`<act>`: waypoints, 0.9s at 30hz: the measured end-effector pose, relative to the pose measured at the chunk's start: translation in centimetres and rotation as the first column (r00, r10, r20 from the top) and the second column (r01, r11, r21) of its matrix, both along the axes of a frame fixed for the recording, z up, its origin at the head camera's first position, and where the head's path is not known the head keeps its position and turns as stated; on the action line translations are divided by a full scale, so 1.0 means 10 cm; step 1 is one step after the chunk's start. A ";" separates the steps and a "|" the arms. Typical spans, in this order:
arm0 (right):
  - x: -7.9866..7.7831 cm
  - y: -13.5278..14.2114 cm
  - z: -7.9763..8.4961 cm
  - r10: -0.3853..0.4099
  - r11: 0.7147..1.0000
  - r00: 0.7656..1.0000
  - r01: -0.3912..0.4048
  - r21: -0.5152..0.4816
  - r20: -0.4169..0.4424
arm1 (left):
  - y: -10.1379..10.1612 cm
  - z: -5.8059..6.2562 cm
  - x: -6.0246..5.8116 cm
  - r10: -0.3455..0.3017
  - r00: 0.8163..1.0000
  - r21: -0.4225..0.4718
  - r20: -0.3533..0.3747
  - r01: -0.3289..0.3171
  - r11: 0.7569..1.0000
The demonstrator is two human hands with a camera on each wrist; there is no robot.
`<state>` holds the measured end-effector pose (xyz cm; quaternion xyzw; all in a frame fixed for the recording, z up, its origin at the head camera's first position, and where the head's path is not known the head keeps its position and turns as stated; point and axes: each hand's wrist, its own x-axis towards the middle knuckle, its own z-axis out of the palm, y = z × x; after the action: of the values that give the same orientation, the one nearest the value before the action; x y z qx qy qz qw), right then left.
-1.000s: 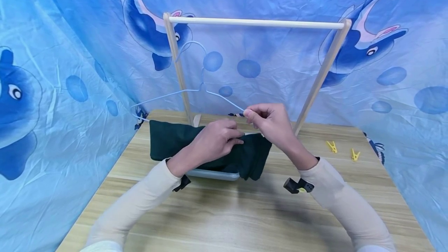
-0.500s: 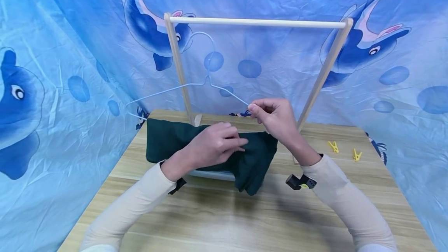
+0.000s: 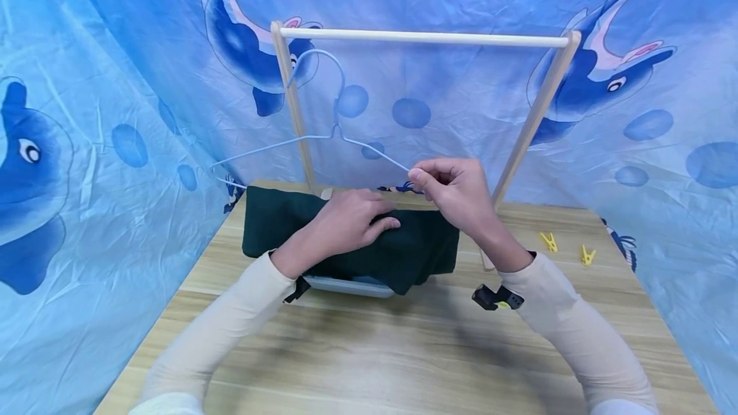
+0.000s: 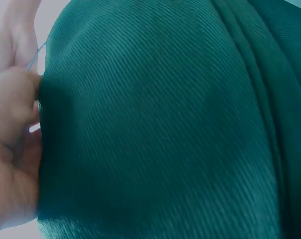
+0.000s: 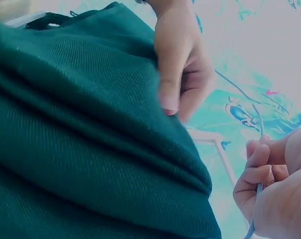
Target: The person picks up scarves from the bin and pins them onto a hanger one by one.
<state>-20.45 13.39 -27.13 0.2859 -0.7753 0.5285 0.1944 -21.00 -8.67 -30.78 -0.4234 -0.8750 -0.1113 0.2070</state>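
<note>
My right hand (image 3: 452, 191) pinches the right shoulder of a pale blue clothes hanger (image 3: 337, 107), its hook pointing up. A dark green ribbed cloth (image 3: 403, 248) hangs folded over the hanger's lower bar, which it mostly hides. With thumb in front and fingers behind, my left hand (image 3: 357, 219) holds the cloth at its upper edge. The right wrist view shows that thumb (image 5: 170, 102) on the green fabric (image 5: 90, 109), beside the right hand (image 5: 274, 179) gripping the wire. Green fabric (image 4: 155, 119) fills most of the left wrist view.
Under the cloth a pale grey-blue bin (image 3: 348, 286) shows its front rim. Behind stands a wooden rack with a white top rail (image 3: 421, 36). Two yellow clothespins (image 3: 549, 241) lie on the wooden table (image 3: 369, 364) at the right. Blue dolphin-print curtains (image 3: 115, 50) enclose the table.
The cloth's right part, bunched and hanging low before, now lies flatter and spreads wider along the bar. My left hand's thumb has come onto the cloth. The hanger has risen slightly.
</note>
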 end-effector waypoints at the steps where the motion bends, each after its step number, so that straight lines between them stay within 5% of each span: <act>1: 0.00 0.00 -0.01 -0.003 1.000 1.000 0.003 0.004 0.005 | 0.00 -0.01 -0.01 -0.005 1.000 -0.006 0.001 0.005 1.000; 5: -0.01 -0.01 -0.06 -0.004 1.000 0.999 0.003 0.011 0.035 | 0.00 -0.07 -0.01 -0.027 0.993 0.037 -0.115 0.032 0.999; 9: -0.03 -0.01 -0.12 0.002 1.000 0.997 -0.002 0.007 0.072 | -0.03 -0.08 -0.01 -0.025 0.957 0.085 -0.289 0.051 0.995; 12: -0.07 -0.01 -0.15 -0.010 1.000 0.996 0.009 0.006 0.083 | -0.05 -0.05 0.00 -0.045 0.934 0.086 -0.355 0.080 0.993; 16: -0.10 0.01 -0.16 -0.028 1.000 0.996 0.028 0.000 0.079 | -0.04 -0.05 0.00 -0.117 0.935 0.031 -0.335 0.135 0.990; 20: -0.08 0.02 -0.13 -0.032 0.999 0.998 0.031 0.004 0.058 | -0.06 -0.09 0.02 -0.143 0.958 0.008 -0.248 0.150 0.989; 27: -0.08 0.07 -0.11 -0.032 0.999 0.999 0.032 -0.013 0.034 | -0.39 0.03 0.08 -0.005 0.995 0.044 -0.098 0.010 0.999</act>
<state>-21.28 14.05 -28.25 0.2631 -0.7795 0.5352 0.1915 -20.16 -12.61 -30.50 -0.4268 -0.8595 -0.1107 0.2584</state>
